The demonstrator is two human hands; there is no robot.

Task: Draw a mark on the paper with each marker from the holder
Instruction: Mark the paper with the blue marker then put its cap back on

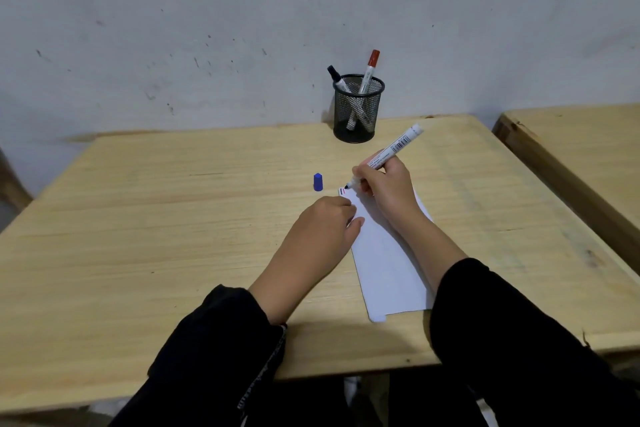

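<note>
Your right hand is gripping the uncapped marker, fingers clamped on its barrel, and the tip is touching the far corner of the paper, beside short red and dark marks. Your left hand is pressing its curled fingertips on the paper's left edge, holding nothing. The blue cap is standing upright just beyond your left fingers, off the sheet. Bare tabletop is stretching wide to the left; the sheet's near end is lying close to the front edge. Your right forearm is hiding much of the paper's right side. Well beyond your fingers, the mesh holder is keeping a black-capped marker and a red-capped marker, by the wall.
</note>
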